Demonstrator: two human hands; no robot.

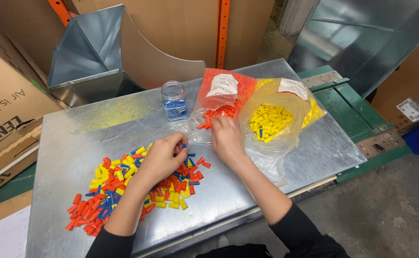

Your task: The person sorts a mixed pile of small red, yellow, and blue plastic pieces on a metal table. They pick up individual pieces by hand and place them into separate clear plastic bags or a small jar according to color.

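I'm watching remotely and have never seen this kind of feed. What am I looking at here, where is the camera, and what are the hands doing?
There is no machine here: a person works with two bare hands, and the single picture comes from a camera on their head, looking down at a metal table.

On the table lies a mixed pile of small caps in orange, yellow and blue. Behind it stand a clear jar with blue caps inside, an open orange bag with orange caps, and an open yellow bag with mostly yellow ones.

The left hand is over the pile and pinches a blue cap in its fingertips. The right hand reaches to the mouth of the orange bag; whether it holds anything is hidden.
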